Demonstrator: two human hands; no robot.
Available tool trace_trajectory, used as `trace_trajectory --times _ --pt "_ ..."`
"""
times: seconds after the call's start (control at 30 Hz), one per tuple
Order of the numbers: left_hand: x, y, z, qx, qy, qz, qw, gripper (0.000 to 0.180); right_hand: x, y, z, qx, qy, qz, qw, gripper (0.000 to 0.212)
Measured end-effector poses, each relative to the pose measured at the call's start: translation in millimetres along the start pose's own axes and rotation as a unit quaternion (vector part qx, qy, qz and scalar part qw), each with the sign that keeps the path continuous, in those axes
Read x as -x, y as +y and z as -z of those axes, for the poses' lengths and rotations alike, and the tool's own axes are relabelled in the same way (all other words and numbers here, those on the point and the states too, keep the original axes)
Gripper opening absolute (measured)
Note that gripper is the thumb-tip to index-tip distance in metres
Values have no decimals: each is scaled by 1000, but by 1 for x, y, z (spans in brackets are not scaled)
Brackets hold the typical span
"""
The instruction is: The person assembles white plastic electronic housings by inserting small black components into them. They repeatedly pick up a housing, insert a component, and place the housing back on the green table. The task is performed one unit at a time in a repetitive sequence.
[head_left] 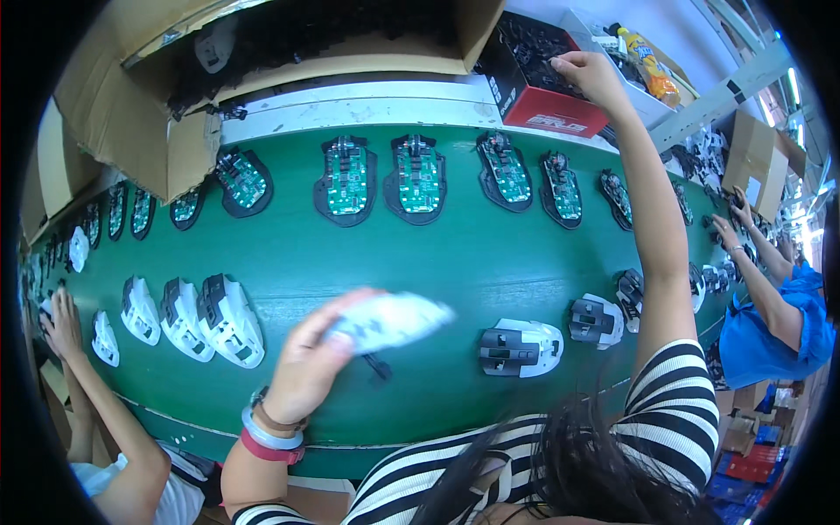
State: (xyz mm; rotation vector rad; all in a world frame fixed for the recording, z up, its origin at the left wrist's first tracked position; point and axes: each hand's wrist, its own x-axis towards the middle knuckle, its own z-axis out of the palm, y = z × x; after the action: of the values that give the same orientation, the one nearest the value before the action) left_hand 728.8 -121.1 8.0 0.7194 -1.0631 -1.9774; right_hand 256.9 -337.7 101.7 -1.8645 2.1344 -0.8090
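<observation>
My left hand (306, 363) is closed on a white computer mouse shell (398, 320), smeared by motion, above the green table. A small dark part (378, 367) shows just below that shell. Stretched out to the far right, my right hand (595, 79) has its fingers pinched over the rim of a red and black box (551, 109) full of small black parts (530, 48). Whatever is between those fingertips is too small to tell. Nearest to my left hand lie several white and grey mouse shells (232, 321), and another shell (521, 348) sits to the right.
Along the far side of the green table (420, 271) runs a row of black mouse bases with green circuit boards (346, 181). Open cardboard boxes (131, 114) stand at the back left. Co-workers' hands (66, 328) (731, 227) work at both ends. A yellow bottle (647, 66) lies in a bin.
</observation>
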Motion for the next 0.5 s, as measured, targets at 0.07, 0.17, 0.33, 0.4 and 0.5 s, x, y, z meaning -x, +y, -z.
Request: trace_trajectory --times 0.07,0.17,0.33,0.4,0.5 --pt "-6 11 0 -147 -103 56 982 42 20 -26 2 -55 -8 4 998 26" --pt "-1 25 9 -115 -163 149 969 44 59 -77 -3 -126 -63 55 989 26" --pt "13 40 11 14 55 68 996 50 135 -176 -19 -229 -238 151 932 22" --pt "7 36 12 -66 61 -2 996 57 170 -211 -48 -280 -280 233 888 20" --pt "11 38 11 -112 109 -28 987 63 192 -242 -76 -346 -389 150 840 19"
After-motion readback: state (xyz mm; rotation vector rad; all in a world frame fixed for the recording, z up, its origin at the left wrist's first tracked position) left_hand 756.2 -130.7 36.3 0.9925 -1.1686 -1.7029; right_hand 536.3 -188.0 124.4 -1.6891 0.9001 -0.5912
